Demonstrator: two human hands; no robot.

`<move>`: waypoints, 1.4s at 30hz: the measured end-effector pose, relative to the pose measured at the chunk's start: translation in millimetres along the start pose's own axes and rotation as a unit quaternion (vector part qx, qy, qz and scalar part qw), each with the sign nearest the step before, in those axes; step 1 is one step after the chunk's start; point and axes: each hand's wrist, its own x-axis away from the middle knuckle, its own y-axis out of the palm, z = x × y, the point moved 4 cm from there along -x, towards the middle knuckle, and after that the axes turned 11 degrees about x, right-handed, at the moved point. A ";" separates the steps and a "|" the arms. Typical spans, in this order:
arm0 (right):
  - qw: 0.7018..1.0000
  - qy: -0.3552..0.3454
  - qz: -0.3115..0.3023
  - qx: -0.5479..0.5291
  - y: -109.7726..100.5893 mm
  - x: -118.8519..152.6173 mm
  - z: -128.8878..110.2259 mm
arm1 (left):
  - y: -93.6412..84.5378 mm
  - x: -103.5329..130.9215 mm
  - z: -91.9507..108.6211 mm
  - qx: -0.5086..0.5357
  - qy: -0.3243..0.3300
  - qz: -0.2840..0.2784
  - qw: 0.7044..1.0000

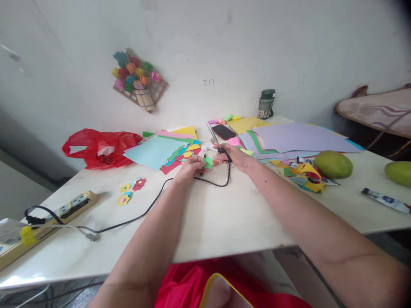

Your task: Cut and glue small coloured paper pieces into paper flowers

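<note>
Well, left hand [192, 167] holds green paper [209, 162] (right hand [234, 156] just beside).

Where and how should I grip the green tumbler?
Probably around the middle of the green tumbler, below its dark lid, coming from the table side: it stands upright, roughly cylindrical, with the wall behind it.

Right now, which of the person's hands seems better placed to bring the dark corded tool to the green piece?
Probably the right hand: it already grips the dark corded tool, with the black cord looping up to it. The left hand is occupied, pinching the green piece close by.
</note>
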 end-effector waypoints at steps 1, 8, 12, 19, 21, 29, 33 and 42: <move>1.000 0.003 -0.003 -0.006 -1.1 0.5 -0.8 | -0.2 0.1 -0.2 0.000 -0.001 0.001 1.000; 1.000 0.020 -0.007 -0.015 -4.6 -1.1 3.0 | 0.0 0.0 -0.5 -0.001 -0.007 0.003 1.000; 0.999 0.029 0.001 0.016 -6.3 -2.6 7.3 | 1.0 -0.6 -0.5 -0.002 -0.011 -0.004 1.000; 0.999 0.009 -0.031 0.027 -1.0 -1.0 5.5 | 1.0 -0.5 -1.7 -0.021 -0.022 0.000 1.000; 0.999 0.015 -0.032 0.031 2.8 0.3 5.0 | 2.1 -0.1 -1.4 -0.025 -0.024 -0.002 0.999; 1.000 0.004 -0.013 0.021 8.1 1.2 3.5 | 0.1 -3.5 -3.0 0.003 -0.024 -0.007 1.000; 1.000 0.012 0.000 0.019 7.7 1.0 4.8 | -2.4 -5.0 -5.5 -0.002 -0.026 -0.016 1.000; 0.999 0.023 -0.015 0.028 8.1 2.3 6.0 | -3.4 -5.3 -5.9 0.000 0.002 -0.007 1.000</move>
